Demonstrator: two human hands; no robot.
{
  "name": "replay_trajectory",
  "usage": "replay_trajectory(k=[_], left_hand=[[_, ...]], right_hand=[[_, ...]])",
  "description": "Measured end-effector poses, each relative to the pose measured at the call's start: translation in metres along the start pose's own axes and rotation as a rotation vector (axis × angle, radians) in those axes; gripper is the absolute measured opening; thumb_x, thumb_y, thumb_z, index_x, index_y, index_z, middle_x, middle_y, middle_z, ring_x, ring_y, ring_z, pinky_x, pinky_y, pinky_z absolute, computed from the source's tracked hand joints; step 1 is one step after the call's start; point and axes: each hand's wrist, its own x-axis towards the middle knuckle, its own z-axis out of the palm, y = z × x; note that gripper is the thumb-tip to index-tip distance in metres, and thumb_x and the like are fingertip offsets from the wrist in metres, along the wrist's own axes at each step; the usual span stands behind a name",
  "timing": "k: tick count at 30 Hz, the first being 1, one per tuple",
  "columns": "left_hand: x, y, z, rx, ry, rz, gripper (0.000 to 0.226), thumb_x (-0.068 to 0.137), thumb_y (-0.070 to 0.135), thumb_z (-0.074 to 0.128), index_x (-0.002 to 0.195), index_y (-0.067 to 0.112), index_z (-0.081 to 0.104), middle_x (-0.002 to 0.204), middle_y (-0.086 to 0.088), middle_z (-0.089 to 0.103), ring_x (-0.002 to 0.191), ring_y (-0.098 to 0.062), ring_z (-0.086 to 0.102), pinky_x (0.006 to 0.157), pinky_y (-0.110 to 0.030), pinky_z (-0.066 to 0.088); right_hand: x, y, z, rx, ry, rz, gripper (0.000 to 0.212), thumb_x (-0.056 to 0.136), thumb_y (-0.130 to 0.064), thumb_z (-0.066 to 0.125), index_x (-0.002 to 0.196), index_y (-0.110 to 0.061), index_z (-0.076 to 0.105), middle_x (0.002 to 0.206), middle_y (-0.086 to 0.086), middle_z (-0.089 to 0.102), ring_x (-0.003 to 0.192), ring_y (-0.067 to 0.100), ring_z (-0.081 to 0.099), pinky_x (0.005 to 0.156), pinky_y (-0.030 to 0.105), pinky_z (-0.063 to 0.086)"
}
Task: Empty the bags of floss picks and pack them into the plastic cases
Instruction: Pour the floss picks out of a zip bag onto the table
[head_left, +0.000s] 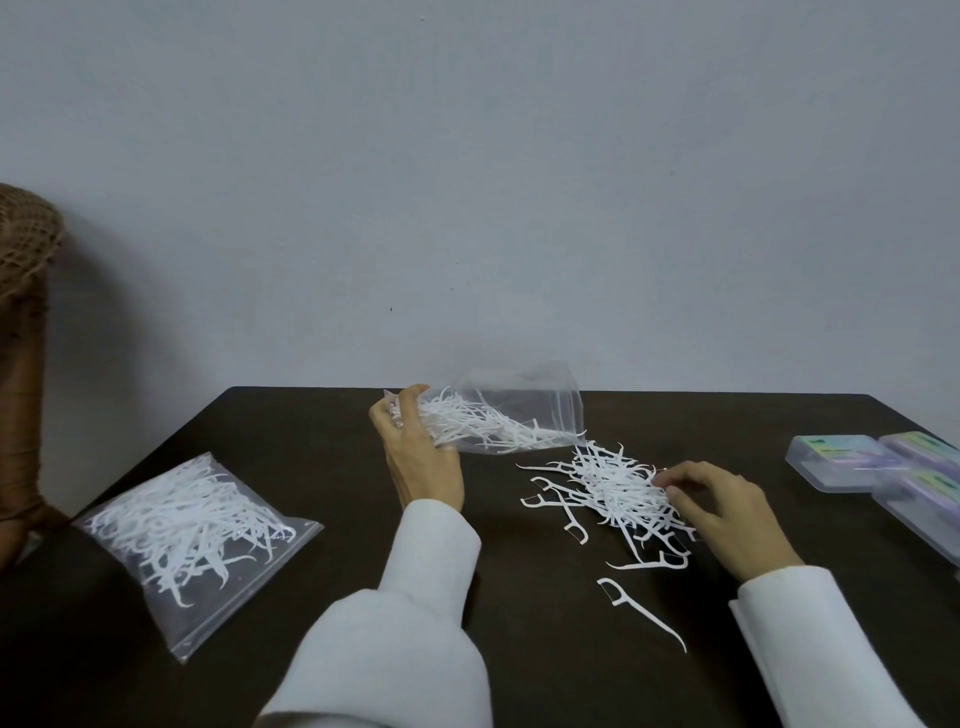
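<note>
This looks like a small packing spot in a plain room, though the kind of building cannot be told. A dark brown worktop (311, 467) stands right against a bare grey wall (467, 182). On it lie clear bags of floss picks (192, 525), a loose heap of picks (618, 488) and see-through plastic cases (841, 462). The person wears long white sleeves (415, 597), like a work coat.

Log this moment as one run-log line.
left hand: grips tipped bag, picks remain inside | right hand: fingertips on loose floss pile | second bag: full, untouched | plastic cases: closed, unfilled
</note>
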Motion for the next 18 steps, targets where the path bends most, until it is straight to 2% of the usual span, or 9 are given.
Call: replay_trajectory(k=[4, 7, 9, 11, 13, 16, 18], left_hand=[[-0.002, 0.001, 0.000, 0.002, -0.015, 0.009, 0.057, 0.077, -0.014, 0.062, 0.122, 0.020, 0.052, 0.132, -0.006, 0.031, 0.100, -0.012, 0.047, 0.081, -0.013, 0.040], [-0.004, 0.001, 0.000, -0.023, -0.039, 0.009, 0.056, 0.075, -0.016, 0.063, 0.121, 0.016, 0.053, 0.130, -0.007, 0.033, 0.098, -0.012, 0.047, 0.078, -0.005, 0.038], [-0.006, 0.000, 0.000, -0.044, -0.058, 0.028, 0.054, 0.074, -0.016, 0.064, 0.119, 0.013, 0.055, 0.128, -0.009, 0.035, 0.095, -0.012, 0.047, 0.072, 0.004, 0.034], [-0.008, -0.002, 0.000, -0.051, -0.079, 0.040, 0.049, 0.075, -0.012, 0.064, 0.117, 0.012, 0.056, 0.127, -0.010, 0.036, 0.092, -0.013, 0.049, 0.074, 0.001, 0.034], [-0.010, -0.002, 0.000, -0.058, -0.106, 0.044, 0.046, 0.077, -0.009, 0.064, 0.117, 0.013, 0.056, 0.126, -0.008, 0.037, 0.092, -0.014, 0.051, 0.076, -0.004, 0.036], [-0.012, -0.003, -0.001, -0.078, -0.146, 0.050, 0.048, 0.075, -0.008, 0.067, 0.117, 0.014, 0.056, 0.125, -0.006, 0.036, 0.094, -0.013, 0.050, 0.069, 0.000, 0.037], [-0.013, -0.004, -0.002, -0.084, -0.164, 0.059, 0.052, 0.072, -0.009, 0.069, 0.117, 0.014, 0.056, 0.124, -0.006, 0.037, 0.092, -0.012, 0.049, 0.073, -0.006, 0.040]], right_hand=[[-0.008, -0.001, 0.008, -0.027, -0.008, -0.046, 0.026, 0.089, -0.018, 0.059, 0.082, -0.042, 0.053, 0.088, -0.025, 0.055, 0.083, -0.010, 0.049, 0.107, 0.049, 0.031], [-0.011, -0.002, 0.013, -0.008, 0.028, -0.096, 0.023, 0.089, -0.018, 0.059, 0.088, -0.041, 0.055, 0.092, -0.027, 0.052, 0.088, -0.007, 0.050, 0.107, 0.045, 0.033], [-0.011, -0.007, 0.019, 0.040, 0.063, -0.161, 0.022, 0.090, -0.019, 0.057, 0.094, -0.040, 0.055, 0.100, -0.023, 0.050, 0.096, -0.003, 0.049, 0.101, 0.034, 0.038], [-0.011, -0.018, 0.023, 0.138, 0.079, -0.177, 0.020, 0.092, -0.024, 0.053, 0.100, -0.042, 0.054, 0.111, -0.018, 0.049, 0.100, -0.007, 0.048, 0.092, 0.019, 0.036], [-0.009, -0.027, 0.024, 0.266, 0.069, -0.166, 0.017, 0.092, -0.033, 0.047, 0.104, -0.044, 0.053, 0.115, -0.021, 0.050, 0.105, -0.010, 0.048, 0.086, 0.011, 0.034], [-0.005, -0.035, 0.025, 0.430, 0.013, -0.153, 0.020, 0.089, -0.041, 0.043, 0.105, -0.037, 0.054, 0.114, -0.019, 0.055, 0.100, -0.001, 0.059, 0.082, 0.014, 0.044], [-0.001, -0.038, 0.024, 0.502, -0.025, -0.165, 0.020, 0.090, -0.038, 0.043, 0.105, -0.030, 0.054, 0.110, -0.012, 0.058, 0.088, 0.007, 0.066, 0.077, 0.021, 0.053]])
